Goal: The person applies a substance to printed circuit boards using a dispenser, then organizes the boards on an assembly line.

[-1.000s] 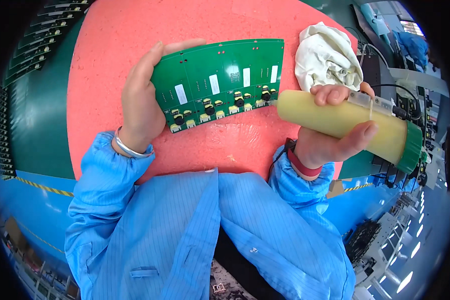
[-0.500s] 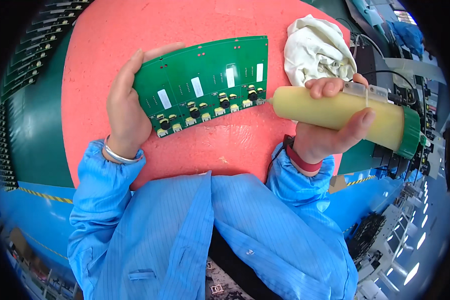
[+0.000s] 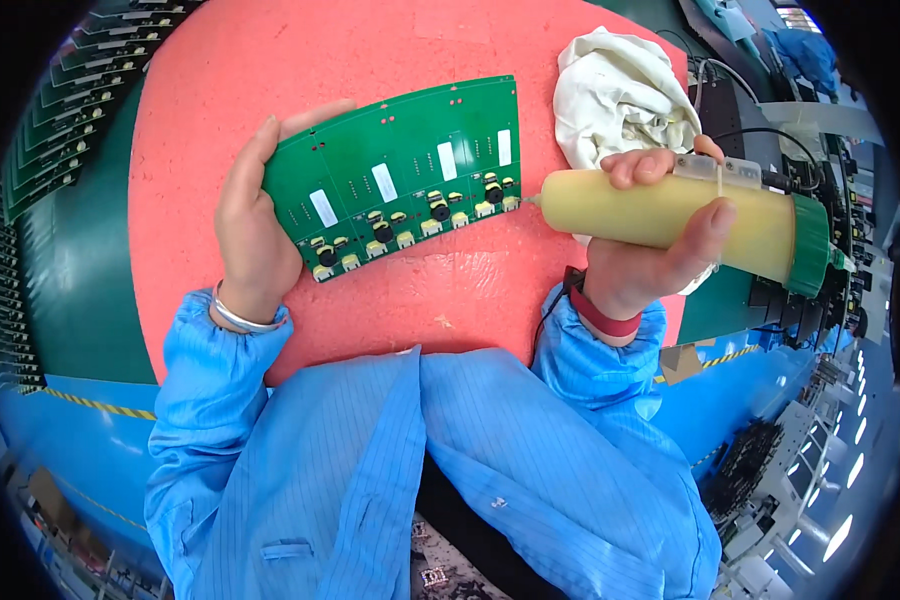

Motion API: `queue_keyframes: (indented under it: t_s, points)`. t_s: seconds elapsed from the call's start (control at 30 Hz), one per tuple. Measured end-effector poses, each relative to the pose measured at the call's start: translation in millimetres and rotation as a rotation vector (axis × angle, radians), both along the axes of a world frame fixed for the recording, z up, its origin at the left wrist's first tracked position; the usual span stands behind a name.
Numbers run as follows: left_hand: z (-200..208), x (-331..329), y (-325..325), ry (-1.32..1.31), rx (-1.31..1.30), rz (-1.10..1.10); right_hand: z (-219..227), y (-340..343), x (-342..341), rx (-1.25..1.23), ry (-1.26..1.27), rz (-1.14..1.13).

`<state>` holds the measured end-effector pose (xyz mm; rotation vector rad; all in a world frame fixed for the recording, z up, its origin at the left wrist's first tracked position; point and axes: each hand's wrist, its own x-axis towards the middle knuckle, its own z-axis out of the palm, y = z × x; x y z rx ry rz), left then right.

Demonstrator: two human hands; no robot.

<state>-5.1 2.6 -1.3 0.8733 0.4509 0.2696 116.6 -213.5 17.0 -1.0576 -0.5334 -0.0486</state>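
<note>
My left hand [image 3: 248, 222] grips the left end of a green circuit board [image 3: 400, 170] and holds it over a red mat [image 3: 370, 60]. The board carries white labels and a row of small black and cream parts along its lower edge. My right hand [image 3: 650, 250] is closed around a pale yellow dispensing tube [image 3: 670, 210] with a green cap at its right end. The tube lies sideways, and its nozzle tip touches the board's lower right corner.
A crumpled white cloth [image 3: 620, 90] lies on the mat above my right hand. Racks of green boards [image 3: 40, 150] stand at the left. Dark equipment with cables [image 3: 770, 150] sits at the right, and a blue table edge with yellow-black tape [image 3: 100, 410] runs below.
The board has tilted and shifted slightly left in my left hand. The tube's nozzle has moved in to the board's lower right corner.
</note>
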Motion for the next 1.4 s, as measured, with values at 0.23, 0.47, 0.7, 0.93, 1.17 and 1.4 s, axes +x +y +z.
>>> queue_keyframes:
  t_s: [0.23, 0.47, 0.7, 0.93, 1.17, 1.4]
  points:
    - [-4, -1, 4, -0.036, -0.018, -0.046, 12, -6, -1, -0.007, -0.023, 0.017]
    - [11, 16, 41, -0.111, 0.048, -0.456, 16, -18, -2, 0.093, -0.094, 0.075]
    - [80, 63, 43, 0.127, 1.19, -0.954, 19, -33, -8, 0.207, -0.107, 0.135]
    - [133, 98, 99, 0.04, 1.114, -0.128, 18, -42, -1, 0.158, -0.051, 0.098]
    - [150, 213, 245, 0.168, 1.336, 0.325, 9, -49, 19, 0.198, 0.043, 0.0]
    - [97, 296, 339, 0.564, 1.475, 0.427, 7, -45, 20, 0.148, 0.122, -0.066]
